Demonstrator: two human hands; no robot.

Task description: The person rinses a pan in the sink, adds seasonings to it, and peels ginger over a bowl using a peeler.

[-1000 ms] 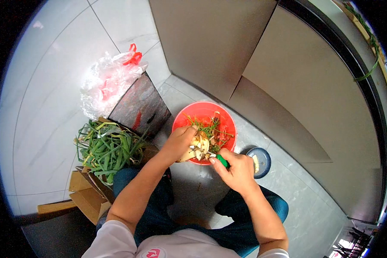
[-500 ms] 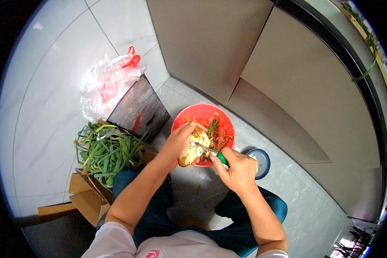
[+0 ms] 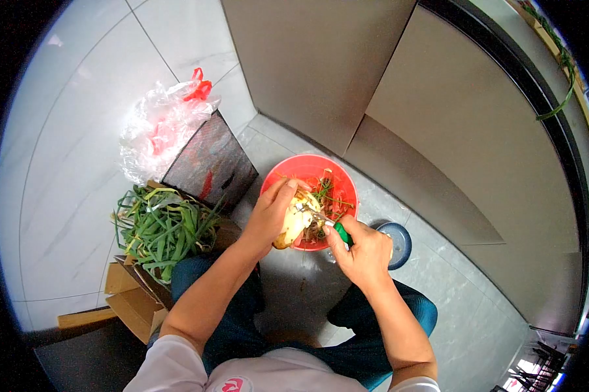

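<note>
My left hand (image 3: 269, 214) is wrapped round a pale yellow, partly peeled potato-like vegetable (image 3: 294, 224) with brown skin patches, above the near left part of a red basin (image 3: 349, 189). My right hand (image 3: 366, 253) grips a green-handled peeler (image 3: 342, 233), whose metal end touches or nearly touches the vegetable's right side. Green stalks and brown scraps (image 3: 327, 196) lie inside the basin. The exact shape of the tool's blade is too small to tell.
A blue bowl (image 3: 404, 247) stands on the floor at the right. Left are green leafy vegetables (image 3: 167, 228), an open cardboard box (image 3: 134, 307), and a black mesh bin (image 3: 209, 160) beside plastic bags (image 3: 160, 127). Grey cabinet-like panels (image 3: 464, 137) rise behind the basin.
The vegetable has been turned in my left hand and shows more pale surface than a second ago. My right hand and the green-handled peeler have shifted slightly right.
</note>
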